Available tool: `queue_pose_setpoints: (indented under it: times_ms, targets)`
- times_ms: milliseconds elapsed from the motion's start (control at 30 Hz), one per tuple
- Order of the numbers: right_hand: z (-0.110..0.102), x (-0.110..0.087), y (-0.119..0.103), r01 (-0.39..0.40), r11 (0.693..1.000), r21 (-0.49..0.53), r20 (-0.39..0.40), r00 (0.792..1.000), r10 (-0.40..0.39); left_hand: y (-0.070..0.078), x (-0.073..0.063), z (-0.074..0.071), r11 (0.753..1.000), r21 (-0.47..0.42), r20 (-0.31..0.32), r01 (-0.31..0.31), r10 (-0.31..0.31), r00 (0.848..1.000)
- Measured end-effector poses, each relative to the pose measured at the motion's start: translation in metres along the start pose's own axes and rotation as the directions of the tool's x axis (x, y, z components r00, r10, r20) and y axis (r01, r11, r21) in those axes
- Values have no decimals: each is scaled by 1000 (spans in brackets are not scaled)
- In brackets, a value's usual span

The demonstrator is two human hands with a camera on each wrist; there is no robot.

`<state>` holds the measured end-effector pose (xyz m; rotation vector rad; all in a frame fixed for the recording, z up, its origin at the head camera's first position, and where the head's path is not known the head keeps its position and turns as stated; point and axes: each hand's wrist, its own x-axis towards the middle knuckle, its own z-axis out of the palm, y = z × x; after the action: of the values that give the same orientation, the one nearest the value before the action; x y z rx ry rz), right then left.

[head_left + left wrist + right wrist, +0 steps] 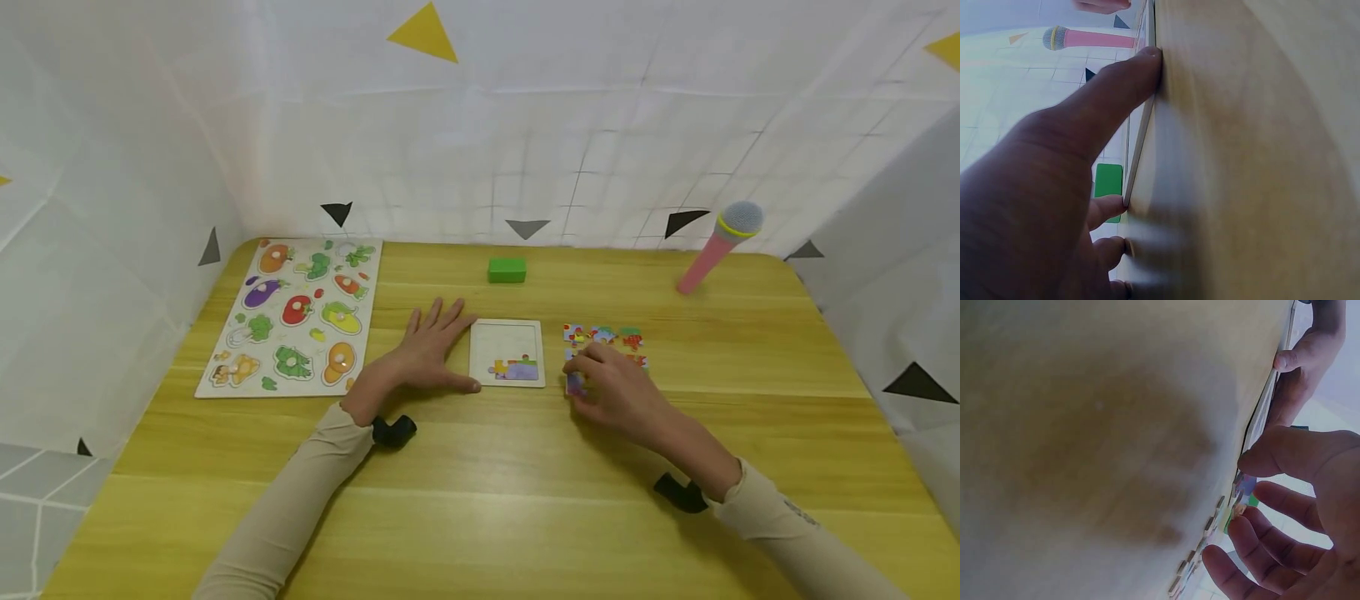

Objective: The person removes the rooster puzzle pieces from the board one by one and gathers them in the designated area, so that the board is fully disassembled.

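Observation:
A square white puzzle tray (502,337) lies mid-table with a few joined jigsaw pieces (522,369) in its lower right corner. My left hand (431,350) rests spread at the tray's left side, its thumb (1129,78) and index finger touching the edge. To the right of the tray, my right hand (618,392) pinches a purple jigsaw piece (574,383) between thumb and fingertips; in the right wrist view this piece (1247,484) tilts by the thumb. Several loose colourful jigsaw pieces (632,337) lie in rows just beyond that hand, which partly covers them.
A vegetable peg board (311,287) lies at the back left. One green block (507,271) sits behind the tray, and a pink toy microphone (708,260) stands at the back right. White sheeting (480,150) hangs along the table's far edge.

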<state>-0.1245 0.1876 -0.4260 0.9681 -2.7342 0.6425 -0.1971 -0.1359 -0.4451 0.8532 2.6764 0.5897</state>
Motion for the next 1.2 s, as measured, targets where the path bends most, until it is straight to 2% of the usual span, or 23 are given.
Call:
queue_pose_setpoints:
  times_ms: [267,867,1200]
  targets:
    - [2,-2,3,-28,1000,-10,35,999,28,0,1,0,1000,-12,0,-2,2,1000]
    - [1,0,4,-13,1000,-4,31,999,13,-1,-1,-1,1000,-13,-3,-8,8,1000]
    - [2,10,-4,-15,1000,-3,39,999,15,-2,0,0,1000,-3,7,-1,1,1000]
